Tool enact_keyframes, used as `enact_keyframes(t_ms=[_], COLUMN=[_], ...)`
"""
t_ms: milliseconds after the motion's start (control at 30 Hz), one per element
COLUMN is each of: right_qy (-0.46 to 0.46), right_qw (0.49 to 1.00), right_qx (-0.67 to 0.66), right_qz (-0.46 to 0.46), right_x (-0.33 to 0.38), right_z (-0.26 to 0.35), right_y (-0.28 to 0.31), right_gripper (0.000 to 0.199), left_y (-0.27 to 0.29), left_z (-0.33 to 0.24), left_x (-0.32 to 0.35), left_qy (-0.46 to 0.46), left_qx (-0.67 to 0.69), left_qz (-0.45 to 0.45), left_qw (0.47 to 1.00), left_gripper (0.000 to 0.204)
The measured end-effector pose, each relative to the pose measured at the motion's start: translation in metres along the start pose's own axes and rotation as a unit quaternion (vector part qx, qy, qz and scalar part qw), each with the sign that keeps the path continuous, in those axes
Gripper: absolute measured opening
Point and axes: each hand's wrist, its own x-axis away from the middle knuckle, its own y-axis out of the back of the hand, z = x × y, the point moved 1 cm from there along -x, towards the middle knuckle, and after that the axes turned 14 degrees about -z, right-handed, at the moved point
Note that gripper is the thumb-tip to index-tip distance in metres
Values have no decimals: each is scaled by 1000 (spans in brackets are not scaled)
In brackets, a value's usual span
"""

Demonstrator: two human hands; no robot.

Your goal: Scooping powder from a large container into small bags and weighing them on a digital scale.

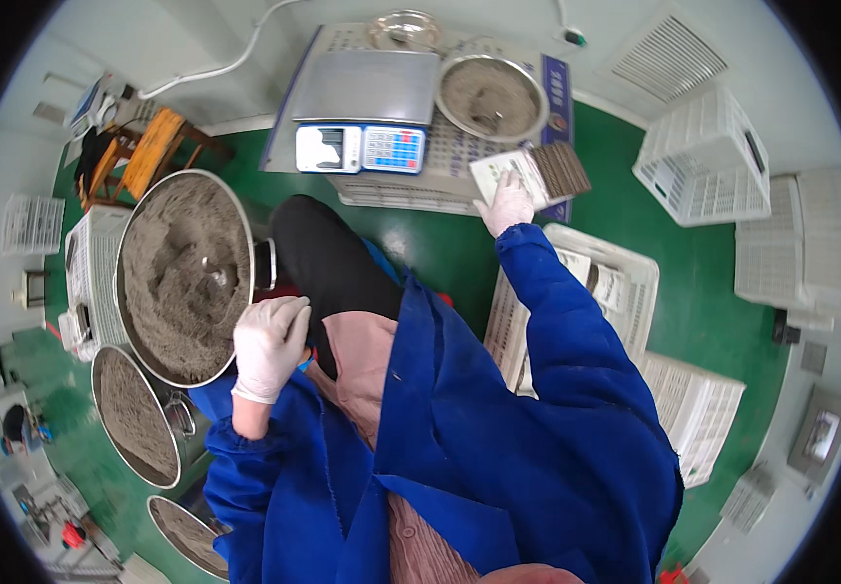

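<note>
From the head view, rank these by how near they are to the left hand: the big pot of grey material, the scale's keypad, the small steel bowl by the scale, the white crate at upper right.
From the left hand:
1. Big pot of grey material, right beside the hand, on its left.
2. Scale's keypad, ahead, up the middle.
3. Small steel bowl, beyond the keypad, to its right.
4. White crate, far upper right.

The room is bright with soft, even light and faint shadows. Edges bend and go dark. Far corners look blurry.
</note>
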Motion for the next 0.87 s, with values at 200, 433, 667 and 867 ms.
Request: enact_keyframes(t_ms=[200,433,667,867], right_qy=[-13,19,169,239], right_qw=[987,993,927,801], right_qx=[-32,-45,-283,-493], right_qz=[159,109,177,242], right_x=[-20,-40,-61,7], right_z=[-12,-27,120,274], right_y=[-57,-1,128,279], right_gripper=[54,58,34,19], left_y=[11,9,-1,17], left_z=[15,37,29,28], left_x=[24,45,60,14], left_qy=[77,96,288,352], left_qx=[30,111,267,447], left_qz=[-52,-75,-197,-108], left_qw=[995,986,898,815], left_gripper=[8,12,26,67])
